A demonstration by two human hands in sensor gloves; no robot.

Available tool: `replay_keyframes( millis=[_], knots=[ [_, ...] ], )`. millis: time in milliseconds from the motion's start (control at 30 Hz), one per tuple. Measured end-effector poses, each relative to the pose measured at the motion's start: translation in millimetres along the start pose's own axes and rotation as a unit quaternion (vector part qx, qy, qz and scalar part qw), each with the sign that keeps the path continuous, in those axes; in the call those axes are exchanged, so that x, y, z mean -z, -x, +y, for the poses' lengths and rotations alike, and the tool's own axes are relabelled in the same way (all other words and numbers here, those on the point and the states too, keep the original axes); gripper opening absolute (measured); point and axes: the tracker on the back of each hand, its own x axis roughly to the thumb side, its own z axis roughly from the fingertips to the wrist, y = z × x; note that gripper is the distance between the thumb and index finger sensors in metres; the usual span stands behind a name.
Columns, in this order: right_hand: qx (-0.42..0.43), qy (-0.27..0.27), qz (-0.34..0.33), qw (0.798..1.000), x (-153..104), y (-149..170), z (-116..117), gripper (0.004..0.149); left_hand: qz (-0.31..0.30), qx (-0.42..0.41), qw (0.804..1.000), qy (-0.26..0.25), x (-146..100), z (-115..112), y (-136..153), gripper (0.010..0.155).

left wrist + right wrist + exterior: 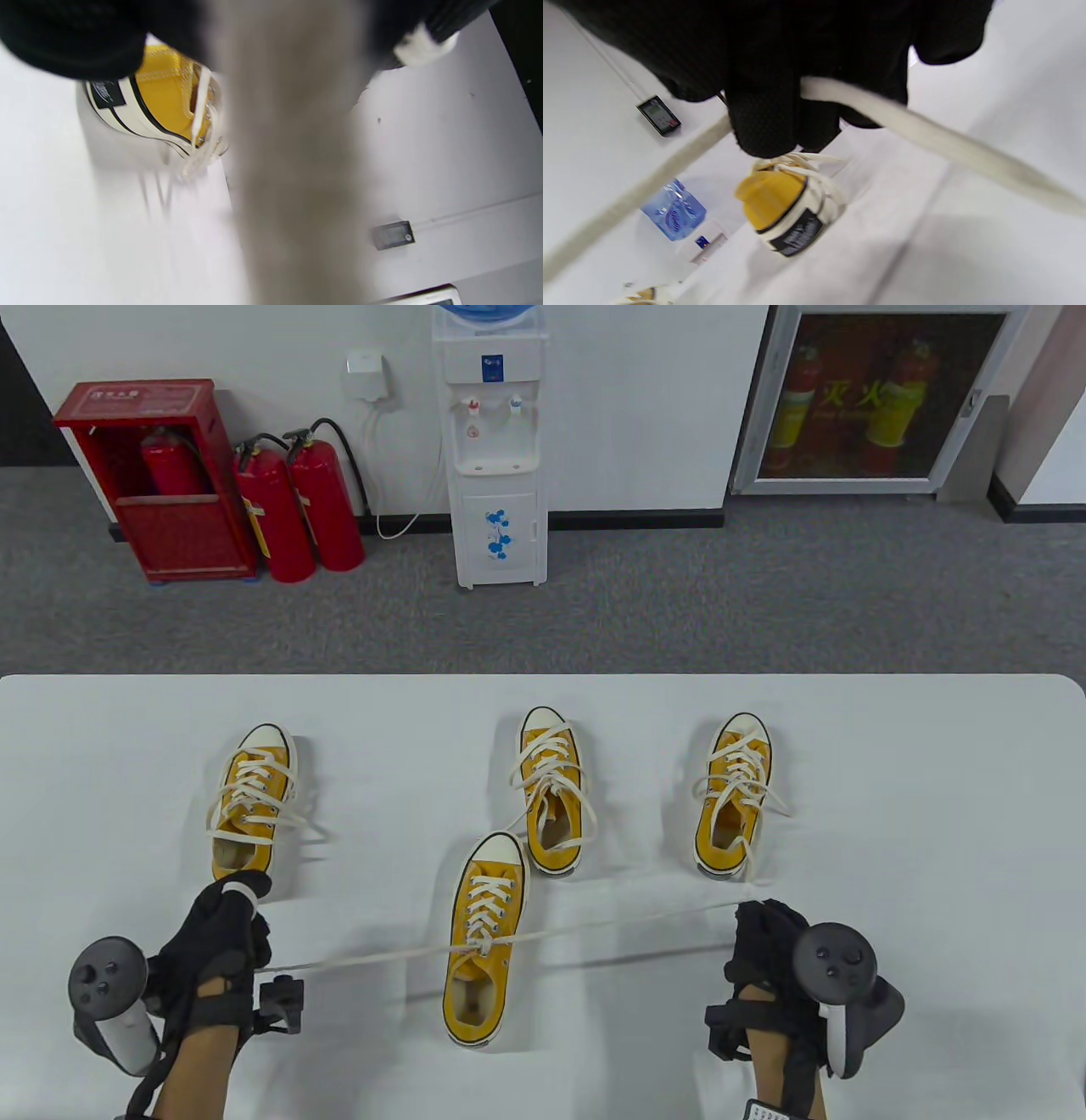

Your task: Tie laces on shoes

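Four yellow sneakers with cream laces stand on the white table (933, 780). The nearest sneaker (484, 937) sits at front centre, toe pointing away. Its lace is stretched taut to both sides from the top eyelets. My left hand (233, 903) grips the left lace end (365, 959), and a bit of white shows at its fingertips (424, 46). My right hand (759, 920) holds the right lace end (628, 920), with the fingers (768, 106) curled round the lace (925, 135). In the left wrist view a blurred lace (297, 169) fills the middle.
The other sneakers stand at the far left (252, 806), the middle (553, 793) and the right (734, 797), all with loose laces. Beyond the table's far edge are a water dispenser (496, 449) and red fire extinguishers (297, 509).
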Motion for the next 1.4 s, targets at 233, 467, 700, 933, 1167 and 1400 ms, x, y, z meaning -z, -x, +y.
replay_keyframes(
  millis=[233,467,700,933,1167,1400],
  knots=[
    [-0.028,-0.003,0.033,0.999,4.8,11.4,3.5,0.041,0.030,0.022,0.999,-0.022,5.4,8.4,9.3,0.043],
    [-0.041,-0.007,0.040,0.998,7.5,18.1,5.2,0.040,0.051,0.054,0.997,-0.019,9.3,10.0,16.4,0.043],
    [-0.053,-0.012,0.046,0.997,8.0,21.7,6.3,0.039,0.055,0.101,0.993,-0.008,9.7,5.1,20.5,0.043],
    [-0.048,-0.014,0.033,0.998,8.4,21.6,10.0,0.042,0.044,0.134,0.990,-0.003,7.6,0.8,17.8,0.044],
    [-0.021,0.023,0.013,0.999,3.7,12.1,-2.8,0.047,0.034,0.149,0.988,0.001,7.4,-2.2,14.2,0.044],
    [-0.001,0.041,-0.095,0.995,-12.7,-21.3,-4.1,0.048,0.027,0.162,0.986,0.002,7.8,-3.7,12.7,0.044]
  ],
)
